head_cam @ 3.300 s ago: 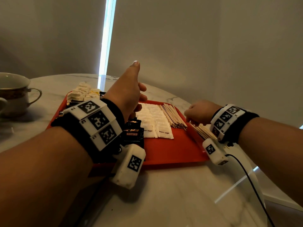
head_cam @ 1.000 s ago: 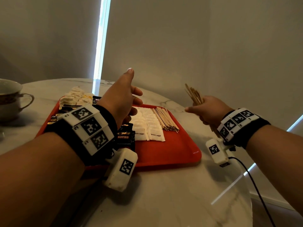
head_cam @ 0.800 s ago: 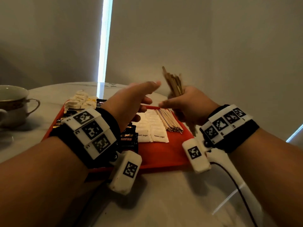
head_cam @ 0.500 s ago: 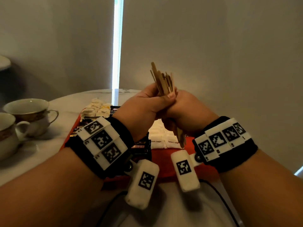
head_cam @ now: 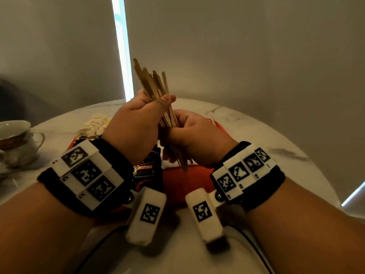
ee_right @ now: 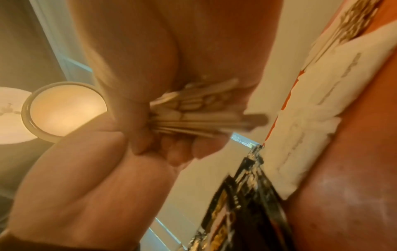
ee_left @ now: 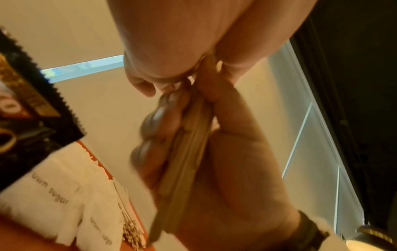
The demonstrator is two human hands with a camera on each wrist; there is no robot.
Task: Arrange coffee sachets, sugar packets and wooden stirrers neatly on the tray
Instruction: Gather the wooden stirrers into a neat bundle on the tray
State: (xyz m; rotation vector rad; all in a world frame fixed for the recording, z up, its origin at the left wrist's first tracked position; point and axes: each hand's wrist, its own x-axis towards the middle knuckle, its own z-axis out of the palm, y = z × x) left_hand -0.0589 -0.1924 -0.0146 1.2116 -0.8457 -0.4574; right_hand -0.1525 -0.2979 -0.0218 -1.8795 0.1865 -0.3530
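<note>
Wooden stirrers [head_cam: 156, 89] bunched upright above the tray [head_cam: 187, 178], gripped by both hands. Left hand [head_cam: 134, 125] wrapped round the bundle's middle, thumb across the front; right hand [head_cam: 195, 139] clasped round the lower part, ends poking out beneath. Same grip from the wrist views: stirrers [ee_left: 189, 135] pressed between curled fingers [ee_left: 156, 115], and stirrers [ee_right: 199, 110] fanned slightly past the palm. Below, on the red tray: white sugar packets [ee_left: 64, 200], more stirrers [ee_left: 131, 232] beside them, black coffee sachets [head_cam: 146, 171] to the left. Further left on the marble table [head_cam: 256, 123], a cup [head_cam: 13, 139].
</note>
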